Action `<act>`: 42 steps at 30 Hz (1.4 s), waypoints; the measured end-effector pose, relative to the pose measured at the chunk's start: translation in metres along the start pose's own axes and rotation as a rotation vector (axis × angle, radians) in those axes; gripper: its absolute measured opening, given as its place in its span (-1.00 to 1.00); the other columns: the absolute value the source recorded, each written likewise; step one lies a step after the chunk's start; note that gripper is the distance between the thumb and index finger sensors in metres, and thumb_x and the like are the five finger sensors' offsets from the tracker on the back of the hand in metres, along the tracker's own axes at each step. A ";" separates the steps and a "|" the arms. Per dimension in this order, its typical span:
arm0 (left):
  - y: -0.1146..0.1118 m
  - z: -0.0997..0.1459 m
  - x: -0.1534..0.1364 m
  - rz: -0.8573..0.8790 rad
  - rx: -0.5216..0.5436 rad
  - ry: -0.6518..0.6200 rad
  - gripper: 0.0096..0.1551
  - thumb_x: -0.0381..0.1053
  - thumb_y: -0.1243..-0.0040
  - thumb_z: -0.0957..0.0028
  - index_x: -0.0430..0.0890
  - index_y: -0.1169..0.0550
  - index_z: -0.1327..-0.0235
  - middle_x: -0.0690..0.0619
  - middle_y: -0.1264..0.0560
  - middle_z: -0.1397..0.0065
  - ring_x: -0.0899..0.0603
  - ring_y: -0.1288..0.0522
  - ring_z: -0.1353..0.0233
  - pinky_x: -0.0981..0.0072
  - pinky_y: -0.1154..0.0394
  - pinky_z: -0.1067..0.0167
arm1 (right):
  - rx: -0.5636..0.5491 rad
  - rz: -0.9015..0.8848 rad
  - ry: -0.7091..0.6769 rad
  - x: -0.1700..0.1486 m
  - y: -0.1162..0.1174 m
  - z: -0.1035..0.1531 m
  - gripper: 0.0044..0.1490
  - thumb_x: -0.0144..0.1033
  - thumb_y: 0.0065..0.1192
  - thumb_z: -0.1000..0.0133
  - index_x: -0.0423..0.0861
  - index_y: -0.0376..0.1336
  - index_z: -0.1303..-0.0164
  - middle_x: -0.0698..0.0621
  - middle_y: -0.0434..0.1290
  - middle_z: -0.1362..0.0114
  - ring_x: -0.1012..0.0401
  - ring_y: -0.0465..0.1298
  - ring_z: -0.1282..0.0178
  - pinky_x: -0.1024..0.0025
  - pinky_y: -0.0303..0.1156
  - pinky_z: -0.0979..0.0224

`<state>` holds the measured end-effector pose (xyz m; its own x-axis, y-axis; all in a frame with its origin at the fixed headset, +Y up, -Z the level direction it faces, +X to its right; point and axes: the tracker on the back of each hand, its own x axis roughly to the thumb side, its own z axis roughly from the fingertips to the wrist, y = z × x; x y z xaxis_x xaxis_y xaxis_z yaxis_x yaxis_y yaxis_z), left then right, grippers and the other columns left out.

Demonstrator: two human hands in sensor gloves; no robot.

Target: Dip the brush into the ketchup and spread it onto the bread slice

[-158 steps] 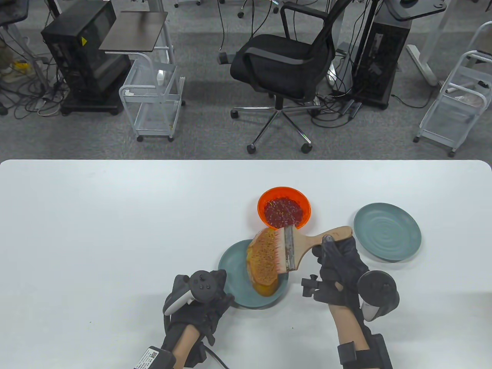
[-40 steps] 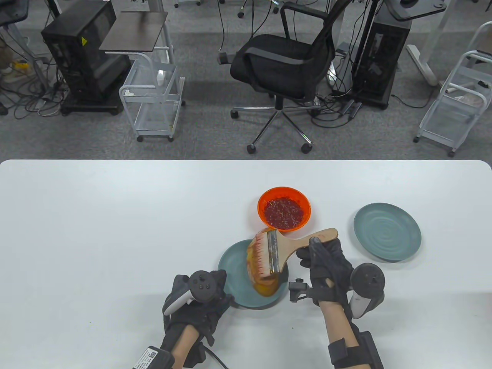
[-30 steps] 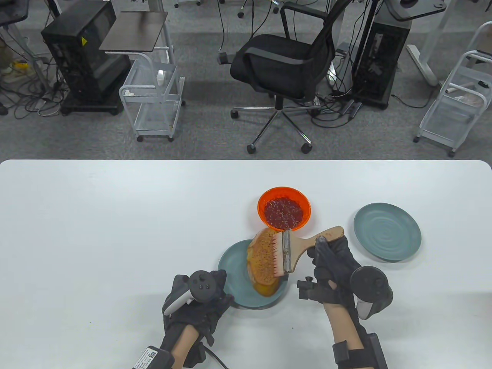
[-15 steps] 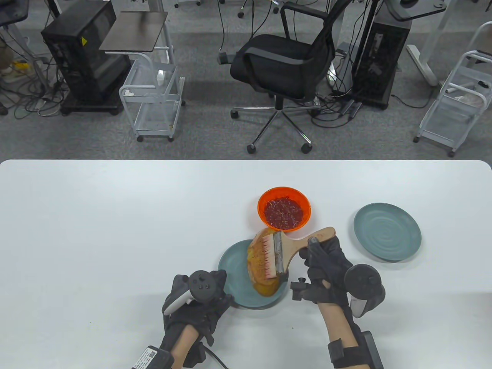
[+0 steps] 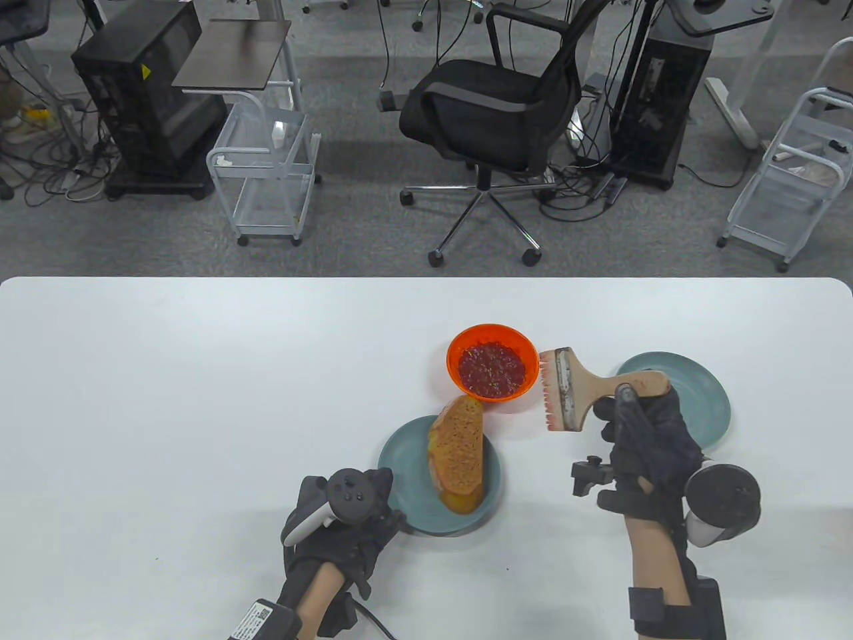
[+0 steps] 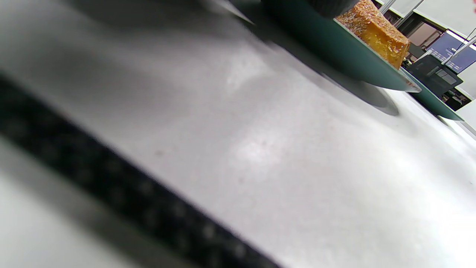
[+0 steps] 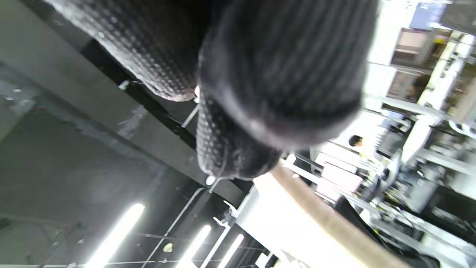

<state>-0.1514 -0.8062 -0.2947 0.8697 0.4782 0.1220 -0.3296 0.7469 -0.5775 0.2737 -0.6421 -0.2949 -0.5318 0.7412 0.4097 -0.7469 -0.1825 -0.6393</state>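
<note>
A bread slice (image 5: 457, 453) coated with reddish sauce lies on a teal plate (image 5: 404, 467); it also shows in the left wrist view (image 6: 375, 31). An orange bowl (image 5: 492, 335) of dark red ketchup stands just beyond it. My right hand (image 5: 636, 437) grips the wooden handle of a wide brush (image 5: 576, 389), held above the table right of the bowl, its red-tipped bristles facing left. The handle shows in the right wrist view (image 7: 327, 217). My left hand (image 5: 346, 523) rests at the plate's near-left edge; its fingers are hidden under the tracker.
A second teal plate (image 5: 703, 387) lies at the right, partly under my right hand. The table's far edge runs behind the bowl, with an office chair (image 5: 493, 113) and carts on the floor beyond.
My right hand has lifted the brush off the bread and carried it up and to the right, beside the bowl. The bread is uncovered. My left hand has not moved.
</note>
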 end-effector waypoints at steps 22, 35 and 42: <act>0.000 0.000 0.000 0.004 -0.005 -0.004 -0.19 0.19 0.24 -0.43 -0.03 0.28 -0.66 -0.11 0.26 -0.72 -0.30 0.39 -0.63 -0.22 0.33 -0.40 | 0.493 0.862 -0.279 -0.093 -0.003 -0.002 -0.58 -0.35 0.55 -0.07 -0.14 0.38 -0.07 -0.34 0.43 -0.29 -0.12 0.77 -0.02 0.22 0.78 -0.03; 0.000 0.000 0.000 0.008 -0.011 -0.005 -0.19 0.19 0.24 -0.44 -0.03 0.28 -0.65 -0.11 0.26 -0.71 -0.30 0.39 -0.63 -0.22 0.33 -0.39 | 0.866 1.013 -0.291 -0.118 0.007 0.025 -0.39 -0.26 0.54 -0.07 -0.14 0.27 -0.25 -0.33 0.30 -0.43 -0.22 0.61 -0.28 0.06 0.66 -0.18; 0.000 0.000 0.000 0.010 -0.007 -0.004 -0.19 0.19 0.23 -0.43 -0.03 0.28 -0.66 -0.11 0.25 -0.72 -0.30 0.39 -0.63 -0.22 0.33 -0.39 | 0.959 1.117 -0.234 -0.116 0.003 0.032 -0.26 -0.19 0.55 -0.06 -0.08 0.24 -0.40 -0.28 0.26 -0.51 -0.24 0.49 -0.41 -0.03 0.59 -0.25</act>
<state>-0.1518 -0.8060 -0.2950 0.8649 0.4876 0.1191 -0.3361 0.7388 -0.5841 0.3205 -0.7496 -0.3233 -0.9730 -0.1655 0.1610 0.1572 -0.9855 -0.0631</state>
